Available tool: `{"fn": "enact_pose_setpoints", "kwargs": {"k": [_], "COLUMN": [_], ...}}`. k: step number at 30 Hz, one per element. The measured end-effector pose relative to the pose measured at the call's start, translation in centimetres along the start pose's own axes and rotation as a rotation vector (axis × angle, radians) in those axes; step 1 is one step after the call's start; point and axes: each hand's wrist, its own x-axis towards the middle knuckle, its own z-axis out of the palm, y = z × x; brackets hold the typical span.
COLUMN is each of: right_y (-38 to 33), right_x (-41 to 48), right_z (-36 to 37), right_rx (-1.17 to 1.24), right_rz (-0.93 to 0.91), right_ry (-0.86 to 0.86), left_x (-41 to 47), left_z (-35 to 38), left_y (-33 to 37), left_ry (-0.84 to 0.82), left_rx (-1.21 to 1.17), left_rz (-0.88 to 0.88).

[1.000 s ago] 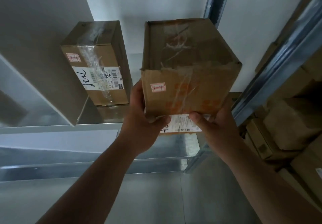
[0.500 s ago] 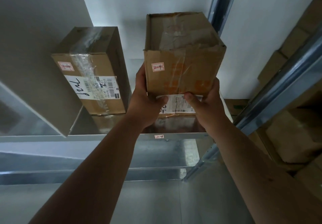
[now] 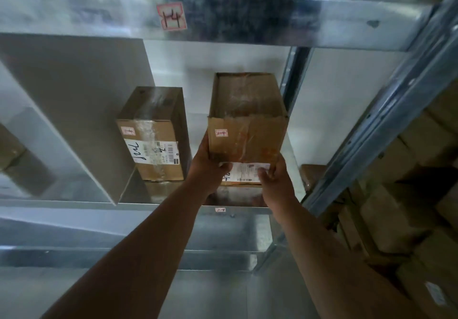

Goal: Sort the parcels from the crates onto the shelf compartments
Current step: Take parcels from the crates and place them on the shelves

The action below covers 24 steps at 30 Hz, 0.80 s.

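Item: parcel [image 3: 247,130], a brown corrugated carton with taped seams, a ragged top front edge, a pink tag [image 3: 221,133] on the face and a shipping label [image 3: 244,172] low down. Location: inside the shelf compartment, right of centre, base at or just above the shelf deck [image 3: 292,170]; contact cannot be confirmed. Hold: left hand [image 3: 208,170] grips the lower left corner with the thumb across the face. Right hand [image 3: 273,182] grips the lower right corner with the thumb on the label. The remaining fingers of both hands pass round the sides or underneath, out of view. Handling, as judged: moderate weight, since two hands carry it; walls stiff enough to push, though the worn top edge looks soft. The tape looks slick, so bare cardboard at the bottom corners is the better purchase. Contents unknown, so set it down rather than drop it. Clearances: second parcel [image 3: 153,135] stands near on the left with a clear gap between, and beyond it the grey divider panel [image 3: 74,108]. A rear post [image 3: 295,78] stands close to the right back corner. Upper beam [image 3: 247,21] is well above. Open deck lies behind and to the right. The front lip carries an edge tag [image 3: 220,210], and fingers under the base risk being pinched there.
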Motion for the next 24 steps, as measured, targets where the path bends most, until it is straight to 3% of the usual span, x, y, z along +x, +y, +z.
{"fn": "enact_pose_setpoints", "kwargs": {"k": [4, 11, 24], "right_y": [0.0, 0.8, -10.9], "right_x": [-3.7, -16.5, -28.4], "right_z": [-1.2, -2.4, 3.9], "right_rx": [0.028, 0.158, 0.306], "right_rz": [0.111, 0.426, 0.323], "right_ry": [-0.035, -0.134, -0.442], "left_x": [-4.7, -23.7, -36.8], "left_z": [0.0, -2.4, -15.3], "left_y": [0.4, 0.8, 5.7], "left_ry": [0.097, 0.280, 0.454], "left_rx": [-0.085, -0.419, -0.366], "left_rz": [-0.159, -0.426, -0.397]}}
